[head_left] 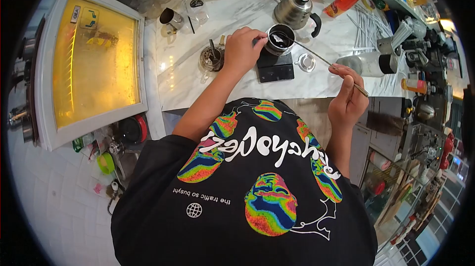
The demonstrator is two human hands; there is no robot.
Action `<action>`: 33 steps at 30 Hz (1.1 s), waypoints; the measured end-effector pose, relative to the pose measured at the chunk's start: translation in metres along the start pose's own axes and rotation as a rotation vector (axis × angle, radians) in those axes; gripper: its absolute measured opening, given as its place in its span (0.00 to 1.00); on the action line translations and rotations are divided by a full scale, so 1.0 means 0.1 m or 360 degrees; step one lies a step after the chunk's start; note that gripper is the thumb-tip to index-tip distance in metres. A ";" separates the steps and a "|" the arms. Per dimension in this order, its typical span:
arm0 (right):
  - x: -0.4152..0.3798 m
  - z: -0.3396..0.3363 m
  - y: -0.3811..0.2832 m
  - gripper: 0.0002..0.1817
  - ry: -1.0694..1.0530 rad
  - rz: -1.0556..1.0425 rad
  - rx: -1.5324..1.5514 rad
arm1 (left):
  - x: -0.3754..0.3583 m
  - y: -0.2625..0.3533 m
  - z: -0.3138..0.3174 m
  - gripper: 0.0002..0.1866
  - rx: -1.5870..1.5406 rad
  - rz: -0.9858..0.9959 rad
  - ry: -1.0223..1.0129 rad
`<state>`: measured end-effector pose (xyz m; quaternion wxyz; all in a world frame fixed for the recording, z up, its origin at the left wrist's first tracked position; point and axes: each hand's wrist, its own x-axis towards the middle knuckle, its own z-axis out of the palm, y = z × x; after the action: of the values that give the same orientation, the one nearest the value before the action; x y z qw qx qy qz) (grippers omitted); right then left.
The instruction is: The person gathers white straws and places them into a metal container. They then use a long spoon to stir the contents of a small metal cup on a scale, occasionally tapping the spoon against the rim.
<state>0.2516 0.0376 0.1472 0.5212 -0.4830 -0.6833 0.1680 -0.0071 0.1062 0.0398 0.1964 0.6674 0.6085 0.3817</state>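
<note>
My right hand holds a long thin stirring spoon, its far end reaching into a round pot of dark liquid. The fingers of my left hand are closed at the pot's left rim; whether they pinch a handle or the rim itself is hard to see. The pot rests on the back part of a black scale. Just right of the scale lies a small round lid. Beside my left wrist stands a glass mug with dark contents and a spoon in it.
A gooseneck kettle stands behind the pot, with a red bottle to its right. A clear bottle with a black cap lies at right, near white straws. A metal cup stands at back left.
</note>
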 end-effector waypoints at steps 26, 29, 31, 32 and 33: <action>0.59 -0.23 0.68 0.14 -0.0367 -0.0027 0.0360 | -0.20 0.26 0.24 0.08 0.0093 -0.0207 0.0427; 0.65 -0.22 0.73 0.14 -0.0404 -0.0018 0.0423 | -0.20 0.26 0.26 0.08 0.0112 -0.0202 0.0462; 0.66 -0.19 0.75 0.13 -0.0487 -0.0058 0.0394 | -0.21 0.26 0.27 0.08 0.0103 -0.0216 0.0464; 0.67 -0.18 0.73 0.14 -0.0510 -0.0097 0.0348 | -0.21 0.27 0.27 0.08 0.0105 -0.0217 0.0462; 0.69 -0.19 0.74 0.14 -0.0503 -0.0104 0.0318 | -0.21 0.28 0.26 0.08 0.0109 -0.0218 0.0462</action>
<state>0.3045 0.1251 0.1384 0.4579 -0.3741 -0.7519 0.2917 0.0319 0.0863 0.0380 0.1092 0.5686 0.6872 0.4389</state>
